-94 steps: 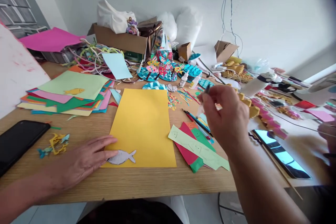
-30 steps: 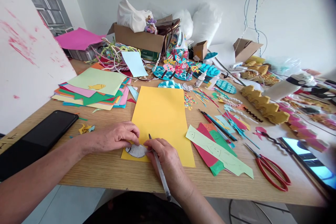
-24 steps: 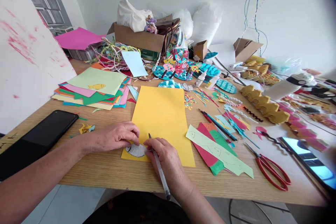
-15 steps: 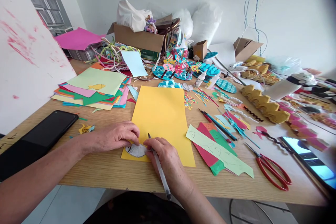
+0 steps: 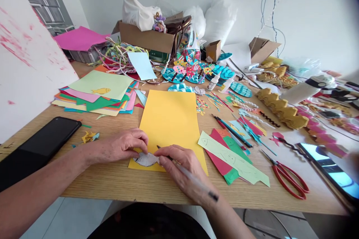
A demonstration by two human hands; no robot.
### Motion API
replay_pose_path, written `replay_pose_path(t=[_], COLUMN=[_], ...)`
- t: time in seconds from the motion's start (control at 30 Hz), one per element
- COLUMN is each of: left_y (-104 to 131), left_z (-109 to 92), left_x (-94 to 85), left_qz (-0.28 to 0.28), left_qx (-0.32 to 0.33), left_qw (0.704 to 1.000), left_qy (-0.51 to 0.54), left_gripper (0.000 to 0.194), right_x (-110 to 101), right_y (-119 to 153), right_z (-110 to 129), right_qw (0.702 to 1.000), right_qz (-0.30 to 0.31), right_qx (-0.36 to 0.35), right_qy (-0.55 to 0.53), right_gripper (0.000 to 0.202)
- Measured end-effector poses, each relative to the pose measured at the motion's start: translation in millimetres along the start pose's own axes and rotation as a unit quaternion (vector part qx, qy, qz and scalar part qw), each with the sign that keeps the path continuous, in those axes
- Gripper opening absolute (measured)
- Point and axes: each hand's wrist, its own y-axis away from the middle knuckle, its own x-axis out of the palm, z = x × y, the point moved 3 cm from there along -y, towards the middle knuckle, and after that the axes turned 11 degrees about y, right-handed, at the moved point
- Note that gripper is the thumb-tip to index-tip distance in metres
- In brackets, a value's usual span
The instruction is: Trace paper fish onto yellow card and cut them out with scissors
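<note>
A sheet of yellow paper [image 5: 170,119] lies in front of me, overlapped near its lower edge by a small white fish cutout [image 5: 146,159] with drawn lines. At the fish's left end, my left hand [image 5: 125,145] has its thumb and fingertips closed down on the cutout. My right hand [image 5: 183,166] grips a pen [image 5: 193,177], its dark tip just above the fish's right end and its barrel slanting back over the hand. The right fingertips touch or nearly touch the tail, which they partly cover.
Left are a black phone [image 5: 42,145] and a stack of coloured paper [image 5: 103,82] with a yellow fish on top. To the right lie a pale green strip [image 5: 232,158] with drawn fish, red-handled scissors [image 5: 290,179] and a lit tablet [image 5: 331,168]. Glue bottles [image 5: 213,82] stand behind.
The pen has swung, its rear end now pointing further right and lying lower over my right wrist. My right hand has turned slightly; my left stays at the fish. The view has shifted a little.
</note>
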Motion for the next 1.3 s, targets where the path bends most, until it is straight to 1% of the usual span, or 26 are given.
replay_pose_path(t=[0.1,0.17,0.27,0.33,0.47,0.63,0.8,0.93,1.1,1.3], left_y=[-1,-1,-2,-2,-3,-2,-2,-2,-1,-2], left_z=[1,1,0,-1,-4,-3,-3,-3,-3,-2], left_x=[-0.2,-0.3,-0.1,-0.1,-1.1,-1.4,-1.7,-1.9,-1.4,-1.6], left_qz=[0.002,0.0,-0.003,-0.005,-0.012,-0.014,-0.009,-0.005,-0.001,-0.008], left_qx=[0.005,0.008,0.009,0.01,0.014,0.022,0.017,0.011,0.005,0.005], left_qw=[1.0,1.0,1.0,1.0,1.0,1.0,1.0,1.0,1.0,1.0], left_qy=[0.003,0.004,0.005,0.006,0.008,0.011,0.014,0.016,0.019,0.015], left_gripper=[0.018,0.017,0.016,0.015,0.016,0.014,0.015,0.015,0.015,0.016], right_x=[-5,-2,9,15,22,22,22,22,20,20], right_y=[-4,-10,-17,-21,-24,-24,-23,-24,-22,-21], right_z=[2,1,-2,-3,-3,-2,-2,-3,-5,-3], right_qw=[0.993,0.988,0.982,0.978,0.981,0.989,0.989,0.989,0.989,0.989], right_qz=[0.079,0.107,0.139,0.149,0.148,0.125,0.133,0.127,0.119,0.132], right_qx=[0.055,0.071,0.064,0.051,0.042,0.044,0.032,0.024,0.034,0.034], right_qy=[-0.061,-0.082,-0.115,-0.135,-0.115,-0.068,-0.064,-0.066,-0.085,-0.064], right_gripper=[0.014,0.01,0.009,0.008,0.009,0.014,0.013,0.012,0.01,0.013])
